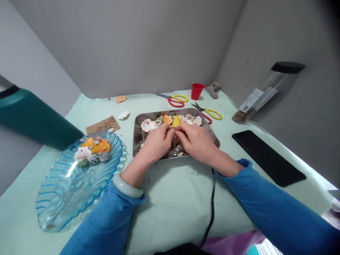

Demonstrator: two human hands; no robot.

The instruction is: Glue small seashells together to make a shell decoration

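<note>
A metal tray (136, 141) full of mixed seashells stands in the middle of the table. Over its centre, my left hand (160, 141) and my right hand (196, 140) meet, thumbs and fingertips pinched together. Whatever they pinch is too small and too covered to name. Just beyond the fingertips lies a yellow shell (176, 121). A white shell (149, 125) rests at the tray's left, with an orange shell (166, 119) near the back. To the left, a blue clear shell-shaped dish (77, 187) holds orange, white and dark speckled shells.
Two pairs of scissors (176, 100) (209, 112), a red cup (197, 91) and a grey lump (213, 90) lie behind the tray. At right are a clear jar (261, 94) and a black flat slab (268, 157). A green bottle (34, 117) and brown card (103, 125) stand left; a black cable (213, 202) runs in front.
</note>
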